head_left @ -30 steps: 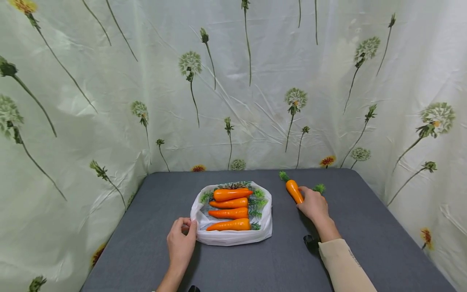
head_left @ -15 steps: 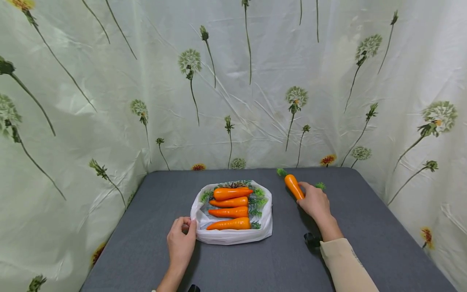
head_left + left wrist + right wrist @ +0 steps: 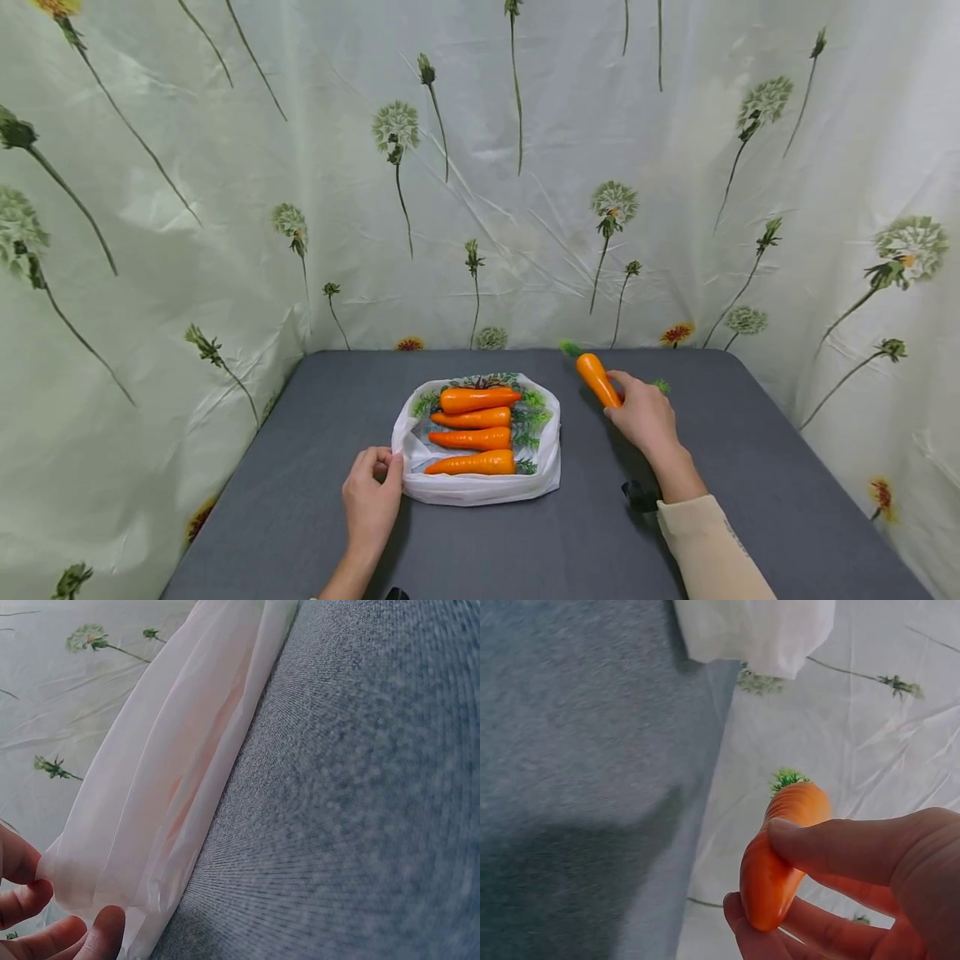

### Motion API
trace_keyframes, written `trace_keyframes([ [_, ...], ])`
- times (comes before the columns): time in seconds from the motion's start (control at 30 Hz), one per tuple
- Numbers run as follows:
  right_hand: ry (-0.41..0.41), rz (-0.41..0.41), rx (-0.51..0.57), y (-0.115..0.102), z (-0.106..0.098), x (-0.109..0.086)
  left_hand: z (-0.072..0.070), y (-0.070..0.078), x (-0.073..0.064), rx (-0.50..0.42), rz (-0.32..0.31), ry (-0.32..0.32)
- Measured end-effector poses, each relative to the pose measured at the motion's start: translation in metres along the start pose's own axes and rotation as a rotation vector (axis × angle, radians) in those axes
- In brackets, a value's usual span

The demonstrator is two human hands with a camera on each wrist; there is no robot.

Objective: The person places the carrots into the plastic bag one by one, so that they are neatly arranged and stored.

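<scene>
A white plastic bag [image 3: 480, 493] lies with its mouth spread wide on the table. Inside it several orange carrots [image 3: 471, 439] with green tops are lined up in a stack of rows. My left hand [image 3: 373, 493] pinches the bag's near left edge; in the left wrist view the thumb [image 3: 106, 934] and fingers meet at the thin white film. To the right of the bag, my right hand [image 3: 643, 417] grips another carrot [image 3: 596, 377] near its narrow end, green top pointing away. The right wrist view shows thumb and fingers around that carrot [image 3: 769, 874], its tip toward the camera.
A green leafy tuft [image 3: 662, 386] shows just behind my right hand, the rest of it hidden. The dark grey table [image 3: 517, 550] ends at a pale curtain [image 3: 480, 167] printed with dandelions, which hangs at the back and both sides.
My right hand has shifted slightly up and to the left with the carrot, whose green top now lies farther left. The left hand stays at the bag's edge.
</scene>
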State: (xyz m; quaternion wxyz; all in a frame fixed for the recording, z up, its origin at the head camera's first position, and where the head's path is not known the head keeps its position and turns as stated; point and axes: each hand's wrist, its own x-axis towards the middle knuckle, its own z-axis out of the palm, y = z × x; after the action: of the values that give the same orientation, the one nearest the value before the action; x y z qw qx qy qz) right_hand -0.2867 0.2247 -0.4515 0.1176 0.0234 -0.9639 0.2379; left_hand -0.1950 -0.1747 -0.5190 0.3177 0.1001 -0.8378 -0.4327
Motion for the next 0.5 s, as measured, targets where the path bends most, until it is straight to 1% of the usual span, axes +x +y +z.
trace_keyframes([
  [0.07,0.008,-0.021,0.004,-0.003,-0.001,0.0,-0.001,-0.001,0.0,0.007,-0.003,0.005],
  [0.23,0.054,-0.055,0.008,-0.013,-0.007,0.002,0.0,-0.002,0.0,0.013,-0.019,-0.012],
  [0.5,0.04,-0.098,0.04,-0.033,-0.014,0.001,-0.001,-0.002,-0.002,-0.001,-0.025,-0.023],
])
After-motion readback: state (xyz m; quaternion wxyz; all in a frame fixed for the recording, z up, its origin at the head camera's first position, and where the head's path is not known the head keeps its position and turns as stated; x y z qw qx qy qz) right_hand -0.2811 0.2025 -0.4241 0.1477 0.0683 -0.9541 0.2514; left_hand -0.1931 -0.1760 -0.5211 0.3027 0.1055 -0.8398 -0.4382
